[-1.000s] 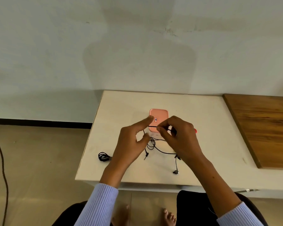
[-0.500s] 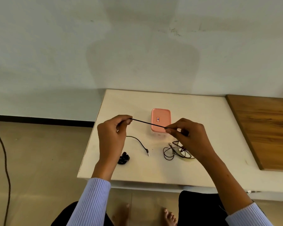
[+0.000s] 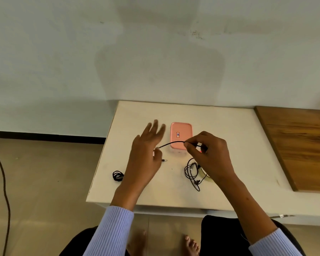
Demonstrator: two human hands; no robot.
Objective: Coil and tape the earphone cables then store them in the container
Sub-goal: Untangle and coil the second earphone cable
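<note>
Now you're coiling: right hand (image 3: 209, 154) pinches the cable (image 3: 172, 143) before the container (image 3: 181, 134), left hand (image 3: 148, 152) splayed loose; wrap next.

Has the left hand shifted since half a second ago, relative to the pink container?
Yes. The left hand has opened, fingers spread, and now reaches up beside the pink container, closer to it than before; the cable runs from its thumb.

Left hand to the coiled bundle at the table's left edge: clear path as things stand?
Probably yes. The left hand is open with fingers spread, and the coiled bundle lies bare on the white table just beside its wrist. Only the cable touching its thumb might snag.
</note>
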